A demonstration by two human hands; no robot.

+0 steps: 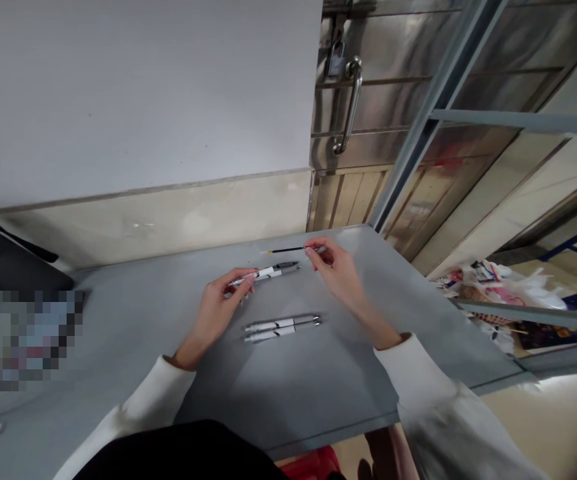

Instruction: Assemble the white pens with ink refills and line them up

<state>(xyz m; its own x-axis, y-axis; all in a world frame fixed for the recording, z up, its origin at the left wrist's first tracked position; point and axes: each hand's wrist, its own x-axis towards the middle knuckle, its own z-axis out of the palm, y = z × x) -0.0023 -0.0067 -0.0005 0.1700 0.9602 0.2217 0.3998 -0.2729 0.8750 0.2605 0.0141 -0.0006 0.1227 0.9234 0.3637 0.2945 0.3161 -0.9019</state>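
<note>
My left hand [218, 303] is closed around white-and-grey pens [274, 271], which point to the right just above the table. Two pen lengths show side by side there, and I cannot tell whether both are in its grip. In a fingertip pinch, my right hand [331, 263] holds a thin black pen refill [287, 251] level; its yellow band and pale end point left, and its right end is hidden by the fingers. Between my forearms, a pair of white pens [282, 328] with dark sections and shiny right ends lies side by side on the grey table [318, 373].
A dark bag [13, 260] with a strap stands at the table's left rear, beside a blurred-out object [38, 340]. A wall borders the back. To the right are a metal frame post [413, 153], a padlocked metal door [383, 107] and a shelf of plastic-wrapped clutter [518, 290].
</note>
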